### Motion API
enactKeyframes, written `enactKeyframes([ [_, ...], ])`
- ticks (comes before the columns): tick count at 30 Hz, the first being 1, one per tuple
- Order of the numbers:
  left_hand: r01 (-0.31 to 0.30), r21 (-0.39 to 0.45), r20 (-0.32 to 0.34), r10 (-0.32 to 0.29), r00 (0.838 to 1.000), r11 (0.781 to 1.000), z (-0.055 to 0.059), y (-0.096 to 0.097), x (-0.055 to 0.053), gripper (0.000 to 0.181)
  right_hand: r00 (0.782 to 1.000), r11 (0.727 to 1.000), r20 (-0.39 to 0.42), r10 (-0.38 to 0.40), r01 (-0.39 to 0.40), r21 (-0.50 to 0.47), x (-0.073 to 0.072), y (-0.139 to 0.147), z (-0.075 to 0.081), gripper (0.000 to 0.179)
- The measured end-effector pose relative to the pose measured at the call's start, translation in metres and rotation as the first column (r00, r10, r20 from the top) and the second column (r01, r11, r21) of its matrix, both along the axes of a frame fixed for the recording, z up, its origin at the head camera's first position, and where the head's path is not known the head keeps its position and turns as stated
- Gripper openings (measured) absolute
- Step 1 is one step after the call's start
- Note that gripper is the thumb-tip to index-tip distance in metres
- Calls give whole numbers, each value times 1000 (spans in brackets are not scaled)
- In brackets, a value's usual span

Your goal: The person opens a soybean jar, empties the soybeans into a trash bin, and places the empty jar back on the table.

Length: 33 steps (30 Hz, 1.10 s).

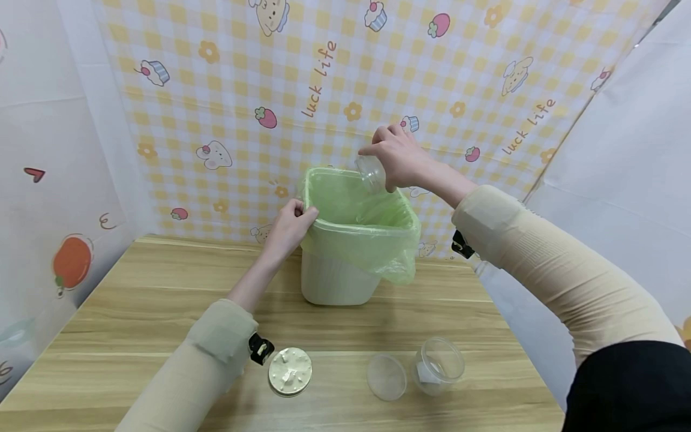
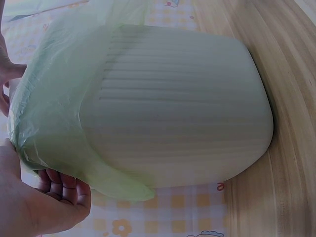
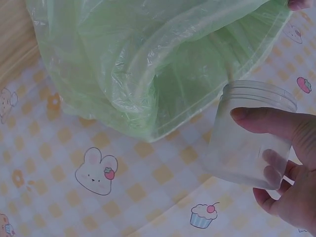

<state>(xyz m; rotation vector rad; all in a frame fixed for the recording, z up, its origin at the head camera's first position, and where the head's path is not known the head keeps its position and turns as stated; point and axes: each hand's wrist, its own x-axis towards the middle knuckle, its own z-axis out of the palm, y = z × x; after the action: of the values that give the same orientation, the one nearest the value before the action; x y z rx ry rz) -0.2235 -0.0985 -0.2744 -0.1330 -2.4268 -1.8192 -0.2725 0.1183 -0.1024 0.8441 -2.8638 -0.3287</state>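
A pale waste bin stands on the wooden table, lined with a thin green plastic bag folded over its rim. At the bin's left rim, my left hand grips the bag's edge, thumb on top and fingers curled beneath; the left wrist view shows this hand at the folded bag. Over the bin's right rear side, my right hand holds a clear plastic jar, tipped toward the bin opening. In the right wrist view the jar has a threaded, uncovered mouth and looks empty.
Near the table's front lie a cream round lid-like disc with a bumpy top and a clear round lid. Beside the clear lid stands another clear jar with something white inside. A yellow-checked patterned cloth hangs behind the bin.
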Motion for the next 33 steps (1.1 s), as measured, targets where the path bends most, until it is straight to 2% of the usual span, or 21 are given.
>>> enactKeyframes([
  [7,0,-1,4,0,1000,1000,0,0,0,29,999,999,-32,38,-37,29,1,0,-1,93],
  [12,0,3,4,0,1000,1000,0,0,0,30,989,991,-98,110,-101,90,1,2,-5,77],
  [16,3,3,6,-3,1000,1000,0,0,0,30,970,976,-169,176,-150,156,1,3,-7,67],
  [24,2,-3,6,-2,1000,1000,0,0,0,31,936,947,-238,259,-197,255,3,0,-11,56],
  [33,4,8,6,-4,1000,1000,-1,0,-1,30,876,891,-317,363,-226,395,4,-2,-17,48],
])
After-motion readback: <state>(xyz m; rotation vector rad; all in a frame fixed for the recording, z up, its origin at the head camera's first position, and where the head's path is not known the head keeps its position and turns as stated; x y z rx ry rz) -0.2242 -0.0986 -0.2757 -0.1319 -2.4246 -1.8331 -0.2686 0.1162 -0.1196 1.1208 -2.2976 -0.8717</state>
